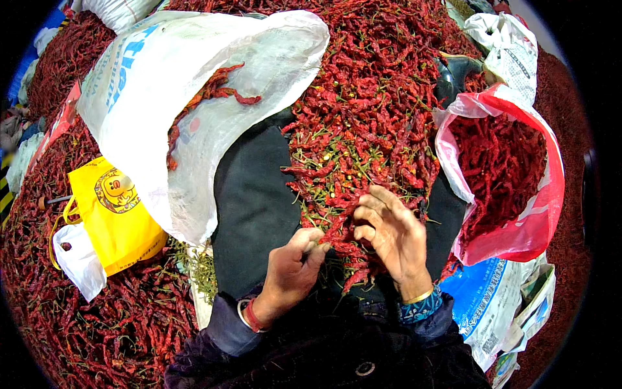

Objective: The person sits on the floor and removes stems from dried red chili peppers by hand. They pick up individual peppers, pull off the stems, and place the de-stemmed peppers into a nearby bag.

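In the head view, a heap of dried red chili peppers (364, 121) spreads between my dark-trousered legs, with green stems showing among the pods. The thumb and forefinger of my left hand (291, 270) pinch the stem end of a dried red chili (326, 238) just above the heap. Facing it is my right hand (396, 238), its fingers half curled and partly spread beside the pods. Whether something sits inside those curled fingers is hidden. More loose chilies (357, 279) lie in my lap below both hands.
A white woven sack (146, 63) with chilies at its mouth covers my left side. At right stands a red-and-white sack (549, 194) of dark red chilies. A yellow bag (121, 233) and a white plastic bag (80, 262) rest on more chilies at left. A blue-and-white sack (478, 296) lies lower right.
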Tool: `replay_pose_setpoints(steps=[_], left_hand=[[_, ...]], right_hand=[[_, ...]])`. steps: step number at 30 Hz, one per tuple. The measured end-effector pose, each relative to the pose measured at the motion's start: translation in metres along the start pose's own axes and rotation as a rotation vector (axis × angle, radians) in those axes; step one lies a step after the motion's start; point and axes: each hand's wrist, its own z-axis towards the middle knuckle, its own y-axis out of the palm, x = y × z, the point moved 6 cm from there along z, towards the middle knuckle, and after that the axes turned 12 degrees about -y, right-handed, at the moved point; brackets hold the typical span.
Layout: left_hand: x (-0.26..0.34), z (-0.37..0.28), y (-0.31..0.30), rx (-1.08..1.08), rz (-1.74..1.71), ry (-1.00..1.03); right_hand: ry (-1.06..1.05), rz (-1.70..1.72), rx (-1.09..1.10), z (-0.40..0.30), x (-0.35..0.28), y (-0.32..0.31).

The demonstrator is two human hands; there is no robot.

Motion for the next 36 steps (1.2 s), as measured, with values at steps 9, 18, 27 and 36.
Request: replay_pose_setpoints(steps=[9, 18, 27, 36], left_hand=[[0.004, 0.004, 0.026, -0.223, -0.158, -0.180], [0.018, -0.006, 0.042, -0.333, -0.047, -0.117], [0.029, -0.021, 0.027, -0.453, 0.413, 0.368], [0.021, 0.067, -0.009, 0.048, 0.991, 0.482]], right_hand=[[-0.196, -0.858, -0.242, -0.018, 0.010, 0.003], [0.128, -0.130, -0.125, -0.018, 0.043, -0.024], [0.038, 0.247, -0.109, -0.008, 0.018, -0.021], [0.043, 0.196, -0.159, -0.007, 0.013, -0.030]])
